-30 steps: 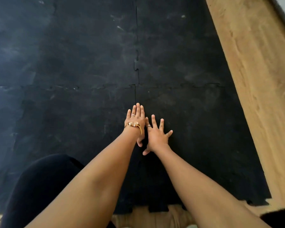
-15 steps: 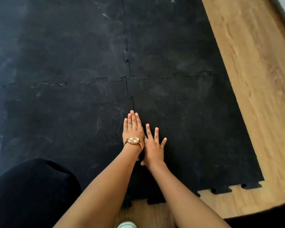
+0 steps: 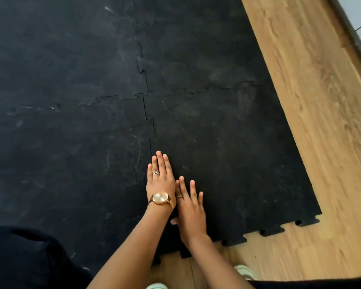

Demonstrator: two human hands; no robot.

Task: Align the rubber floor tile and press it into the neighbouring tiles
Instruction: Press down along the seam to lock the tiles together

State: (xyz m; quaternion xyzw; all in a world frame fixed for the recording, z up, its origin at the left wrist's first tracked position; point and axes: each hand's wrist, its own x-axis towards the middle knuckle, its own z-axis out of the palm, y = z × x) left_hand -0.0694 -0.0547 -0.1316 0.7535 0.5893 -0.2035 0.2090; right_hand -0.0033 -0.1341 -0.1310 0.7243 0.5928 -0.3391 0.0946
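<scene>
1. Two bare hands lie flat, palms down, on black rubber flooring; neither grips anything.
2. Left hand (image 3: 161, 180): fingers extended and held close together, pressed on the surface right at the vertical seam (image 3: 152, 134) between the near-right tile and its left neighbour. It wears a ring on one finger and a gold wristwatch (image 3: 161, 198) at the wrist.
3. Right hand (image 3: 191, 211): fingers extended and slightly spread, palm flat on the near-right tile, touching the left hand at the wrist. A ring shows on one finger.
4. Rubber floor tile (image 3: 227, 159): it occupies the near-right corner of the laid area. Its far edge meets the tile beyond along a toothed joint (image 3: 227, 87), which looks closed. Its left edge runs along the seam under the left hand.
5. Free edges: the near edge shows interlocking tabs (image 3: 272, 230) projecting over the wooden floor (image 3: 321, 122); the right edge is also unjoined, bordered by wood.
6. Neighbouring tiles (image 3: 71, 153) lie to the left and beyond, with scuffs and pale marks on their surfaces.
7. Dark clothing (image 3: 19, 257) fills the lower left corner; pale shoe tips (image 3: 245, 271) appear at the bottom edge.
</scene>
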